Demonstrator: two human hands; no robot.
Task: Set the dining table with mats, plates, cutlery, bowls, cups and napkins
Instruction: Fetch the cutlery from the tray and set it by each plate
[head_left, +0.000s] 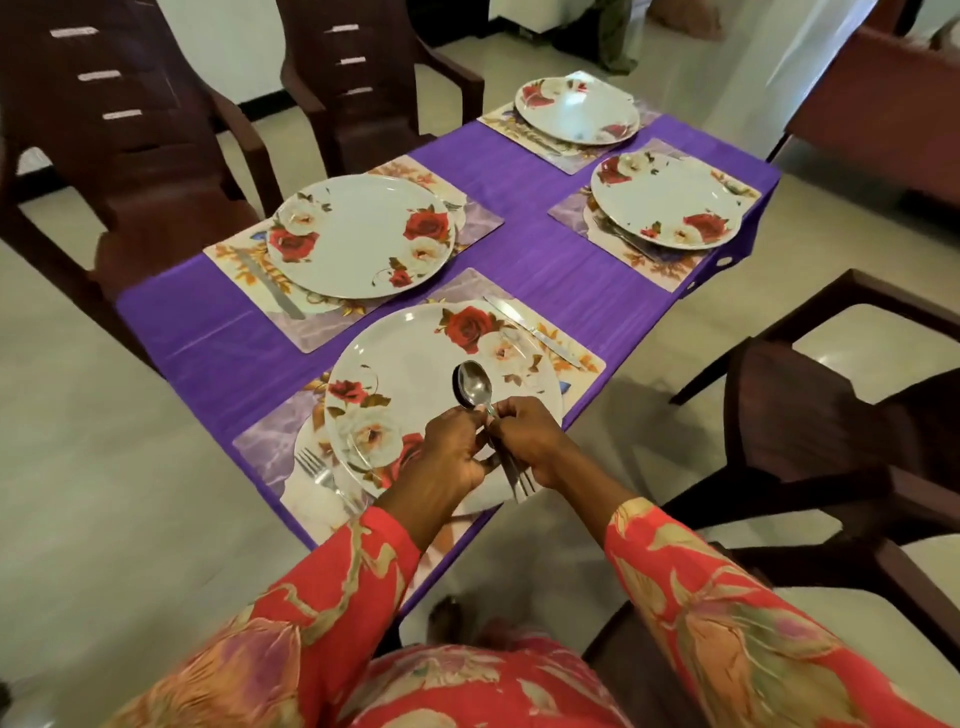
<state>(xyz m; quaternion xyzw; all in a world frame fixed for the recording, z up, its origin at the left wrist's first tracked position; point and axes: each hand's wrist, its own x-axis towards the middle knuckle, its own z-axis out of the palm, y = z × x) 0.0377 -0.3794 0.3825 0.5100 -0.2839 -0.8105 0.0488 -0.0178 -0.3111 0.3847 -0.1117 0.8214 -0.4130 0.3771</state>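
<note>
Four floral mats lie on the purple tablecloth (545, 260), each under a white rose-patterned plate. Above the nearest plate (415, 374) both my hands hold a bunch of steel spoons (474, 387), bowls pointing away from me. My left hand (452, 449) pinches a spoon's neck, and my right hand (524, 441) grips the handles, whose ends stick out below it. A fork (324, 478) lies on a white napkin left of this plate, a knife (535, 332) to its right. The far left plate (361, 236) has a knife (272, 286) beside it.
Two more plates (667, 200) (576, 109) sit on mats at the far end. Dark brown plastic chairs stand at the table's left (119, 145) (363, 78) and right (810, 415). The floor is pale tile.
</note>
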